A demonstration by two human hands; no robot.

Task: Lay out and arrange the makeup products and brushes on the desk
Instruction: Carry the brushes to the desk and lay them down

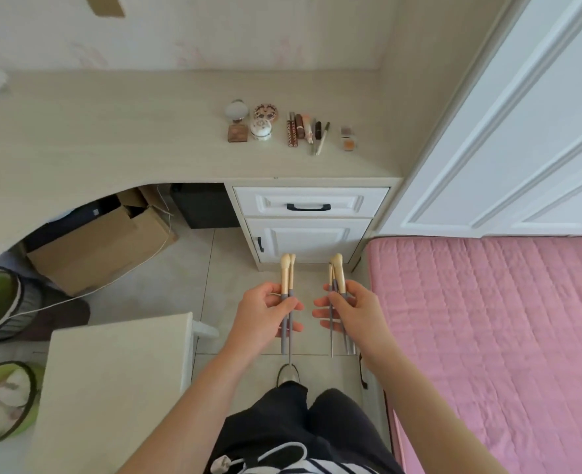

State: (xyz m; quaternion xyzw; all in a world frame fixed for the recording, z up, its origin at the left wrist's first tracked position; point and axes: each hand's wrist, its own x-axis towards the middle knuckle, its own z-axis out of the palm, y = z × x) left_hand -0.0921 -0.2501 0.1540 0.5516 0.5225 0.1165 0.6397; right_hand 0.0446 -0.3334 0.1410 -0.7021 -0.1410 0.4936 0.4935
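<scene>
In front of the body, above the floor tiles, both hands are up, each with brushes. Left hand point(265, 313): fingers curled round the grey handles of two brushes point(286, 275), thumb on top, clamped. Right hand point(354, 311) pinches a brush bundle point(338, 273), three or more, exact count unclear. Its thumb lies over the handles and its fingers under them, clamped. Both sets have bristles pointing far, toward the desk, and handles running back past the palms. The sets are apart, with a gap between them. None of these brushes is on the desk.

Near left: pale stool point(111, 388), green tub point(26, 415) beside it. Right: bed point(488, 336) with a pink quilt.

Mid: white drawer unit point(351, 200), black handles, drawer closed. Cardboard box point(101, 248) under the desk at left.

Far: desk point(111, 131). Makeup sits on its right part in three groups.
- **Left group:** round mirror point(236, 109), with a patterned compact point(265, 112) to its right. A brown square compact point(238, 133) lies on the near side of the mirror, with a white pot point(261, 130) beside it.
- **Middle group:** row of sticks and pencils point(303, 131) lying side by side, aligned near-far.
- **Right group:** two small square pans point(348, 138), one nearer than the other, apart from the row.

Far right: white wardrobe door point(522, 131).
</scene>
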